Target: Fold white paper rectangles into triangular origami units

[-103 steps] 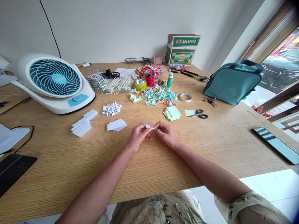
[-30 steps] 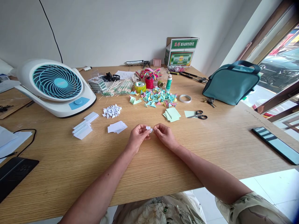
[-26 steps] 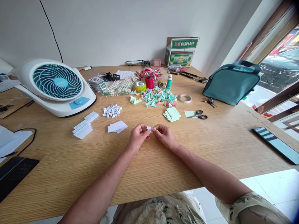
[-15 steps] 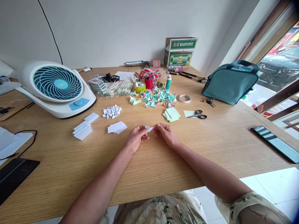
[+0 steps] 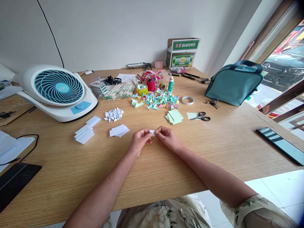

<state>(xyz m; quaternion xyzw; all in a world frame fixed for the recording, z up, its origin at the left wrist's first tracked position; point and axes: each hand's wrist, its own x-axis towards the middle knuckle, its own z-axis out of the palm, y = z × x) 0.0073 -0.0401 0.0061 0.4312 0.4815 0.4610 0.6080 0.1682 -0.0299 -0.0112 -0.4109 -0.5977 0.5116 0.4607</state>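
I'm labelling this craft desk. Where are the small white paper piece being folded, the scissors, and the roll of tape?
small white paper piece (image 5: 152,132): head view, on the bit showing between the fingertips.
scissors (image 5: 203,117): head view, on the black handles.
roll of tape (image 5: 188,100): head view, on the ring's white rim.

A teal bag (image 5: 234,84), a white fan (image 5: 57,93) with teal grille, pastel green, pink and blue folded triangles (image 5: 160,100) and white paper slips (image 5: 118,130) dotted the light wood-grain table (image 5: 213,148).

Fan (image 5: 58,91) far left on table (image 5: 166,164); bag (image 5: 234,84) far right; scissors (image 5: 201,117) btwn, w/ paper stack (image 5: 175,116) just left.
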